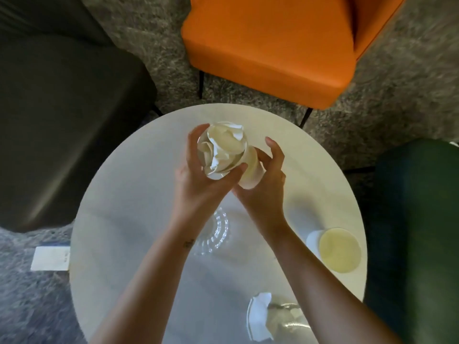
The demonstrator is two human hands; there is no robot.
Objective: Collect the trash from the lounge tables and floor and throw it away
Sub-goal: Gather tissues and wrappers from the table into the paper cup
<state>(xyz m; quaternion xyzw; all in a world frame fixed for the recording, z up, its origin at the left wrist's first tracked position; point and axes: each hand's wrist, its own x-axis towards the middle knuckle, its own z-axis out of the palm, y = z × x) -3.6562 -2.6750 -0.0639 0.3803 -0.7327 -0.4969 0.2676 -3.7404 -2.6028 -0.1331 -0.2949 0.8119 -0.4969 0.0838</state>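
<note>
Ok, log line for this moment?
left hand, right hand: grip napkin-stuffed paper cup | table: second paper cup, clear glass | carpet: white card

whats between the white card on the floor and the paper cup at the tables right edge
A clear ribbed cup on the round table, partly under the left forearm; both forearms cross there too. Head view.

Round table (124, 219) fills ctr + lower frame. Chairs round it: upper-left chair (62, 108), top chair (273, 45) rt of ctr, right-edge chair (417, 232). Above table ctr, left hand (198, 180) + right hand (265, 192) hold cup (250, 170) w/ paper wad (223, 150) in it. On table: tumbler (213, 232) below hands, 2nd cup (337, 249) at rt rim, glass (285, 319) bottom ctr. Card (51, 259) on floor (37, 306), lower left, beside table.
</note>
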